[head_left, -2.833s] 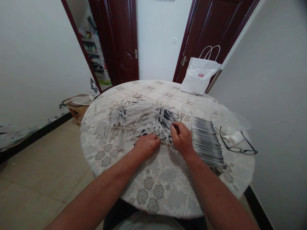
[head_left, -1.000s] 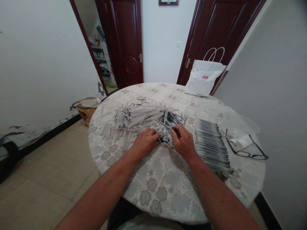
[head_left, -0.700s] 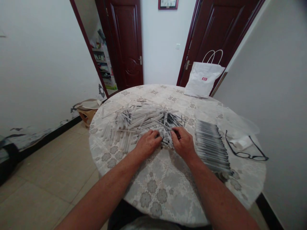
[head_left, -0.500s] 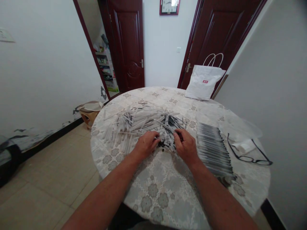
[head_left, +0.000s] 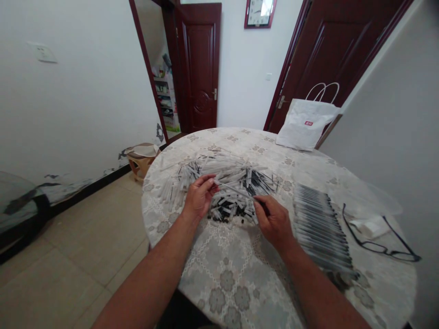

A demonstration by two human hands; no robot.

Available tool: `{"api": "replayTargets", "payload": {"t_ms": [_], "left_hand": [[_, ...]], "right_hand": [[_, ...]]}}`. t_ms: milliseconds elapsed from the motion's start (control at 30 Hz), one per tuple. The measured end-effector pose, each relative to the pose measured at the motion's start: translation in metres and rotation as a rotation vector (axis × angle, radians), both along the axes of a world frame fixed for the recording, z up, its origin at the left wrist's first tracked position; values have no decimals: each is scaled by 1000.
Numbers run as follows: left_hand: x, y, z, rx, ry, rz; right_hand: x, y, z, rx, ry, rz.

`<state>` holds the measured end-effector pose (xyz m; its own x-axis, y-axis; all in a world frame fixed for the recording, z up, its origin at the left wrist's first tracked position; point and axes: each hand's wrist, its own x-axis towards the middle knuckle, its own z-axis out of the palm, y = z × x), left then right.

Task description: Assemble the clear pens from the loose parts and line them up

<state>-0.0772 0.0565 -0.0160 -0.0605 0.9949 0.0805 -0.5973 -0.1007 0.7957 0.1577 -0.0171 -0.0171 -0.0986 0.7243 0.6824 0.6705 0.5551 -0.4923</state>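
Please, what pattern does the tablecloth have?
The tablecloth has grey-brown flowers on a pale ground, seen best in the head view.

White wall (head_left: 89, 91) filled left side, socket (head_left: 45, 54) at upper left, paint peeling low above black baseboard (head_left: 91, 187). Beige tiled floor (head_left: 85, 256) spread across lower left. 2 dark red doors (head_left: 200, 64) stood at top centre and upper right; clock (head_left: 257, 13) hung between, glare on glass. Brown stool (head_left: 141, 162) stood left of round table (head_left: 240, 260), flower-patterned cloth on top.
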Motion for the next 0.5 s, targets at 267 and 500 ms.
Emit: {"api": "replayTargets", "payload": {"t_ms": [267, 500], "left_hand": [[4, -4, 2, 17, -6, -40], [9, -6, 0, 12, 36, -52]], "right_hand": [[-2, 1, -4, 3, -29, -9], [-3, 2, -5, 43, -99, 6]]}}
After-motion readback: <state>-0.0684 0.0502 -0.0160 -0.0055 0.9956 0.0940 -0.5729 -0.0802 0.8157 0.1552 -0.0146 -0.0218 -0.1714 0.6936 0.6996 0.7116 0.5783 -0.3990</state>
